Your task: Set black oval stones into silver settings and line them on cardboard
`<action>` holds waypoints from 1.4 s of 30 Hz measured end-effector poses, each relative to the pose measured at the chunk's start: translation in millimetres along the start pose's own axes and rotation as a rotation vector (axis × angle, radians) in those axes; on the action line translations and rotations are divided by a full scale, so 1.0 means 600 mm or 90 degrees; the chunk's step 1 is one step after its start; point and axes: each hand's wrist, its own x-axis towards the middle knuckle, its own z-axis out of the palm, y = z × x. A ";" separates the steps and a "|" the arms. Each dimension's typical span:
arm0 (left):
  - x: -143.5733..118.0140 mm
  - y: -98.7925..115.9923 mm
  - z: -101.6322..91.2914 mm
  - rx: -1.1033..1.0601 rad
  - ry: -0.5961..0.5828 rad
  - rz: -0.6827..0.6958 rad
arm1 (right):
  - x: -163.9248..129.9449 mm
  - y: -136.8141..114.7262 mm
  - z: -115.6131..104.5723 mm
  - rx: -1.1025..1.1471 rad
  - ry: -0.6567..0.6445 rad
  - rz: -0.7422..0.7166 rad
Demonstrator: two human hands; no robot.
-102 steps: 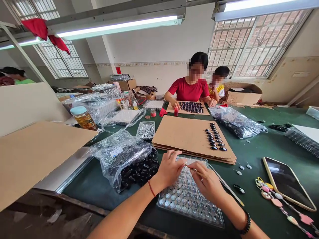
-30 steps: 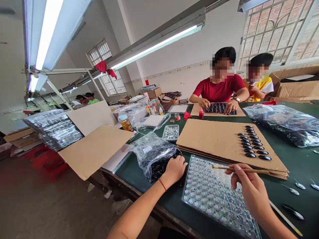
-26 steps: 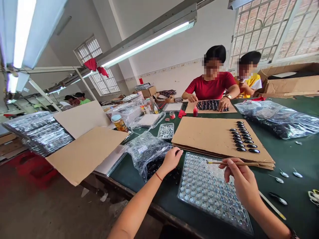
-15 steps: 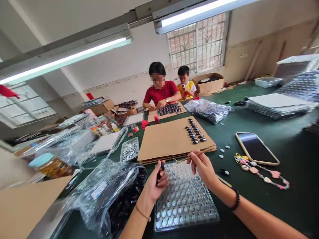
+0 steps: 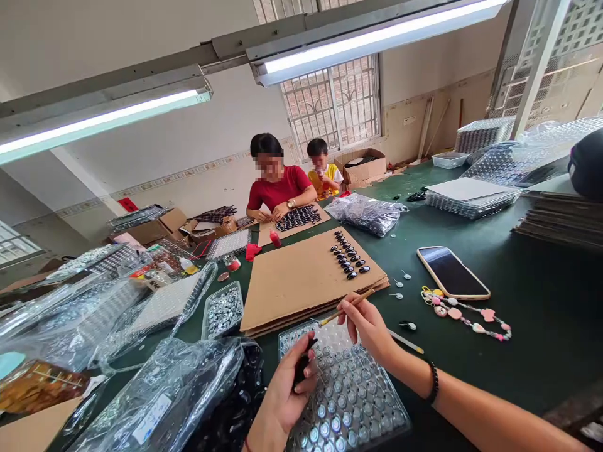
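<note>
My left hand (image 5: 287,389) is closed around a glossy black piece (image 5: 301,371), much of it covered by the fingers. In a pinch, my right hand (image 5: 370,329) holds a thin wooden-handled tool (image 5: 351,304) with a fine tip, pointing left toward the black piece. Tip and piece appear apart. Beneath both hands lies a clear plastic tray (image 5: 353,408) with rows of round, shiny silvery pieces. Beyond it, stacked cardboard sheets (image 5: 287,282) carry rows of black oval pieces with pale faces (image 5: 351,257) at their right side.
A clear bag (image 5: 188,376) of black pieces lies left, near a tub (image 5: 223,311) of silvery pieces. On the right are a phone (image 5: 452,273), a bead strap (image 5: 471,317) and a pale stick (image 5: 406,341). Across the table, a person in red (image 5: 277,185) works beside another person (image 5: 324,176).
My view has turned to the right, so the surroundings sit farther left. Both hands keep their holds, and the tool's tip appears closer to the black piece.
</note>
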 end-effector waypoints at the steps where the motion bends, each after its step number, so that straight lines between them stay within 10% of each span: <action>1: -0.002 0.000 0.000 0.021 -0.031 -0.008 | -0.001 0.000 -0.001 -0.004 0.000 -0.003; 10: -0.010 -0.004 0.000 0.187 -0.178 -0.034 | -0.016 -0.015 -0.004 -0.066 -0.017 -0.025; 26: -0.003 -0.016 0.011 0.614 0.004 0.210 | -0.053 -0.016 -0.019 -0.410 -0.224 -0.381; 42: -0.009 -0.023 0.011 0.624 -0.003 0.238 | -0.052 -0.010 -0.013 -0.494 -0.271 -0.414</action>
